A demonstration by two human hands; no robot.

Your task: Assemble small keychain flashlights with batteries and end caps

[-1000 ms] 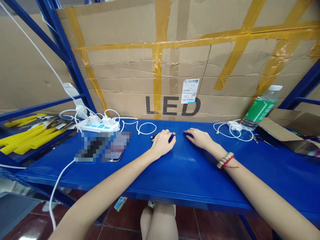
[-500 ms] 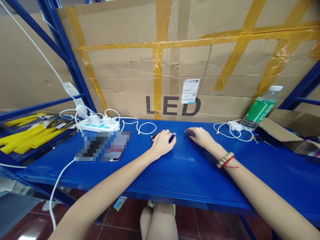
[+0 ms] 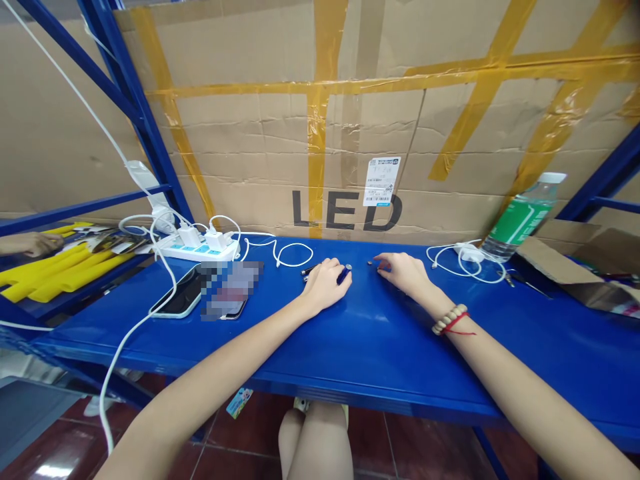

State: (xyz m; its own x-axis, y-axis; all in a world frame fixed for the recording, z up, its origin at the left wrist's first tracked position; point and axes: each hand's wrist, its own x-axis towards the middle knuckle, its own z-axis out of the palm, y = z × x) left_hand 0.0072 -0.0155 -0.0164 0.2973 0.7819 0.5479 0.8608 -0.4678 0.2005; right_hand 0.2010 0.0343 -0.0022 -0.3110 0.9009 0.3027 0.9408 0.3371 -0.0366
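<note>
My left hand (image 3: 323,285) rests on the blue shelf top (image 3: 360,347), fingers curled round a small dark pen-like object (image 3: 344,273) with a silvery tip poking out to the right. Two more thin dark sticks (image 3: 308,272) lie just left of that hand. My right hand (image 3: 403,273) lies palm down a little to the right, fingertips bent onto the surface beside a tiny dark piece (image 3: 371,263). Whether it holds anything is hidden. A bead bracelet with a red string (image 3: 451,320) is on my right wrist.
A white power strip (image 3: 197,251) with chargers and coiled cables sits back left, with a phone (image 3: 181,301) in front. A green-labelled bottle (image 3: 523,217) and a white charger cable (image 3: 467,257) lie back right, an open cardboard box (image 3: 580,267) far right. Another person's hand (image 3: 33,243) is by yellow strips (image 3: 65,273).
My right hand has drawn back slightly, uncovering the tiny dark piece. Another person's hand has appeared at the far left by the yellow strips. My left hand has stayed put.
</note>
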